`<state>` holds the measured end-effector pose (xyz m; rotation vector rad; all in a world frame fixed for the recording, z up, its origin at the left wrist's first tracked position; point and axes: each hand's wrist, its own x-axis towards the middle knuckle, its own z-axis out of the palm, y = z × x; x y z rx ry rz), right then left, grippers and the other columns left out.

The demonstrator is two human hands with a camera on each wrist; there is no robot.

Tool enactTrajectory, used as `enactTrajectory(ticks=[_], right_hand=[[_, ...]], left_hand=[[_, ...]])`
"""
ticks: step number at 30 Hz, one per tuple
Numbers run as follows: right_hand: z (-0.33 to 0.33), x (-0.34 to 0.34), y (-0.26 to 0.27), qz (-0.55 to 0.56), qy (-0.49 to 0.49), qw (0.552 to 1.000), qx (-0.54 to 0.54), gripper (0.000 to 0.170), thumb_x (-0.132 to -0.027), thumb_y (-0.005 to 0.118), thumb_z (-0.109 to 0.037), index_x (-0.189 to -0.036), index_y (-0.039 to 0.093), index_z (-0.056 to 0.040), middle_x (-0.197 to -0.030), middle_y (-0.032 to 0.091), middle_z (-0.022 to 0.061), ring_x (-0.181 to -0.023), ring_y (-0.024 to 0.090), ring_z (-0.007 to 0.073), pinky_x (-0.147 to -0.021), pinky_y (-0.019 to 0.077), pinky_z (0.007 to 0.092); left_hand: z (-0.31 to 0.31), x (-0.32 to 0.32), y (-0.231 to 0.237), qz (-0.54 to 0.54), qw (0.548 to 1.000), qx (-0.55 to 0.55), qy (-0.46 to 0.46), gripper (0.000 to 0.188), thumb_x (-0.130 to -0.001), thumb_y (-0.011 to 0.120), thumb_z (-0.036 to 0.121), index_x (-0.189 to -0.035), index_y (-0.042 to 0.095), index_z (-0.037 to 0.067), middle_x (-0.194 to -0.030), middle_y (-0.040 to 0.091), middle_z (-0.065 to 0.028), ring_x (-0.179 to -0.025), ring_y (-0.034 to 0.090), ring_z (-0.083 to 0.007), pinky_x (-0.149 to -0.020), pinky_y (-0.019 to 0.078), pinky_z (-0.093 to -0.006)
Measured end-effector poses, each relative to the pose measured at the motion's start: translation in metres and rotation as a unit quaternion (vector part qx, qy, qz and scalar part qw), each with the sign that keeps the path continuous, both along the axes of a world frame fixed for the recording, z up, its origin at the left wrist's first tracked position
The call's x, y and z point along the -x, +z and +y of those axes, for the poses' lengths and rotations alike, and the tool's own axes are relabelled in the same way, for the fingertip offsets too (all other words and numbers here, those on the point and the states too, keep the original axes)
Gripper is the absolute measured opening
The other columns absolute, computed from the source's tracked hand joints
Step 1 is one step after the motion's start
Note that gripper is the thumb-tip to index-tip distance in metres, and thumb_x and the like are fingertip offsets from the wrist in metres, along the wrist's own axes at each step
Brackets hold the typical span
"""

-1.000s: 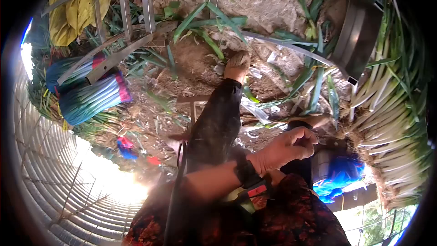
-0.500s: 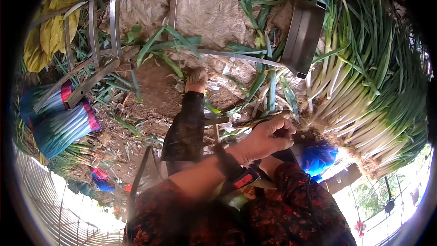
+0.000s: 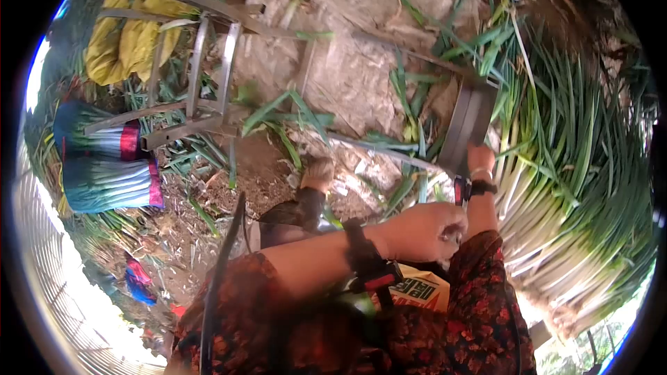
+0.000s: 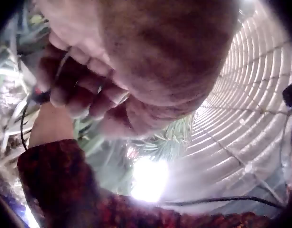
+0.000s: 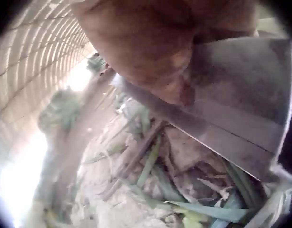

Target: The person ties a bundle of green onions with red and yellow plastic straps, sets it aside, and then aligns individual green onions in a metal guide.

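While my left forearm crosses toward the right, my left hand (image 3: 420, 232) hangs with fingers loosely curled, holding nothing I can see, and beyond it the pale sheet (image 3: 340, 76) gives open room left of the metal trough (image 3: 467, 121). Farther right, my right hand (image 3: 481, 160) touches the trough's near end, but I can't tell whether its half-hidden fingers clamp it; the metal looks dull grey, creased, bright-rimmed, just beside the spring onions (image 3: 556, 167).
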<state>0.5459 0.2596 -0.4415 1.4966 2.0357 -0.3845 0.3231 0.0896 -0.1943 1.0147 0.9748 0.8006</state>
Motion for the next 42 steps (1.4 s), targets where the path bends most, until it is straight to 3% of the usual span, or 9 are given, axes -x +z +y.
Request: enactTrajectory(ticks=[1,6,7,14,21,25,31,36,42], right_hand=[[-0.002,0.003,0.007,-0.049,0.121,0.991,0.005,0.026,-0.086,0.053,-0.021,-0.094,0.070,-0.0018,-0.097,0.067,0.0215,-0.094,0.064,0.0390,-0.081,0.0527,0.0459],[-0.009,0.006,0.010,0.019,-0.046,0.996,-0.075,0.024,-0.087,0.051,-0.019,-0.090,0.072,-0.0073,-0.093,0.068,0.0167,-0.088,0.067,0.0304,-0.073,0.0557,0.0402],[-0.011,0.006,0.017,-0.021,0.050,0.995,-0.079,0.025,-0.088,0.050,-0.020,-0.087,0.072,-0.0069,-0.092,0.068,0.0157,-0.086,0.068,0.0304,-0.070,0.0556,0.0405],[-0.098,0.000,0.047,0.091,0.020,0.988,-0.125,0.026,-0.087,0.051,-0.023,-0.089,0.071,-0.0074,-0.094,0.068,0.0161,-0.087,0.067,0.0314,-0.070,0.0548,0.0405],[-0.231,-0.009,0.093,0.186,-0.011,0.976,-0.108,0.025,-0.085,0.052,-0.026,-0.090,0.071,-0.0087,-0.096,0.068,0.0161,-0.089,0.066,0.0330,-0.072,0.0538,0.0415],[-0.277,-0.032,0.105,0.197,-0.040,0.974,-0.108,0.026,-0.084,0.053,-0.027,-0.090,0.070,-0.0094,-0.098,0.068,0.0162,-0.090,0.066,0.0339,-0.073,0.0532,0.0420],[-0.285,-0.048,0.114,0.219,-0.072,0.965,-0.123,0.026,-0.082,0.055,-0.029,-0.091,0.070,-0.0105,-0.100,0.068,0.0162,-0.091,0.065,0.0353,-0.074,0.0524,0.0428],[-0.258,-0.071,0.114,0.130,-0.004,0.971,-0.202,0.023,-0.084,0.051,-0.028,-0.087,0.070,-0.0155,-0.094,0.069,0.0102,-0.088,0.066,0.0319,-0.073,0.0513,0.0406],[-0.255,-0.099,0.136,0.190,-0.018,0.933,-0.305,0.019,-0.081,0.052,-0.022,-0.085,0.070,-0.0174,-0.083,0.068,0.0109,-0.079,0.067,0.0314,-0.068,0.0508,0.0439]], left_hand=[[0.004,-0.001,0.000,0.014,0.999,-0.030,0.006,0.020,-0.076,0.065,0.017,-0.091,0.059,0.005,-0.085,0.059,-0.0113,-0.081,0.059,-0.0269,-0.072,0.0465,-0.0359],[0.011,-0.003,-0.001,0.113,0.980,-0.160,-0.031,0.027,-0.073,0.065,0.023,-0.092,0.059,0.006,-0.088,0.059,-0.0127,-0.082,0.058,-0.0323,-0.072,0.0467,-0.0411],[0.011,-0.006,0.001,0.129,0.974,-0.183,-0.034,0.027,-0.072,0.064,0.023,-0.092,0.059,0.006,-0.089,0.059,-0.0132,-0.082,0.058,-0.0334,-0.072,0.0466,-0.0418],[-0.009,-0.035,0.013,0.168,0.933,-0.317,-0.033,0.011,-0.073,0.059,0.011,-0.082,0.059,0.005,-0.082,0.059,-0.0119,-0.077,0.058,-0.0292,-0.068,0.0456,-0.0402],[-0.033,-0.032,0.032,0.233,0.905,-0.356,0.000,0.015,-0.077,0.066,0.015,-0.088,0.062,0.006,-0.081,0.063,-0.0077,-0.073,0.061,-0.0203,-0.069,0.0495,-0.0332],[-0.061,-0.016,0.030,0.116,0.952,-0.264,0.105,0.022,-0.082,0.068,0.014,-0.100,0.062,0.004,-0.088,0.064,-0.0036,-0.084,0.061,-0.0117,-0.074,0.0501,-0.0262],[-0.198,0.084,0.086,0.080,0.914,-0.286,0.275,0.024,-0.085,0.064,0.005,-0.108,0.060,0.005,-0.094,0.060,0.0006,-0.085,0.056,-0.0084,-0.076,0.0478,-0.0246],[-0.382,0.203,0.108,0.158,0.864,-0.092,0.469,0.011,-0.082,0.065,0.011,-0.092,0.063,0.007,-0.081,0.056,0.0014,-0.074,0.053,-0.0086,-0.064,0.0438,-0.0230],[-0.651,0.336,0.032,0.168,0.626,0.057,0.760,0.026,-0.083,0.063,0.020,-0.106,0.062,0.008,-0.088,0.061,-0.0057,-0.076,0.059,-0.0169,-0.063,0.0485,-0.0297]])
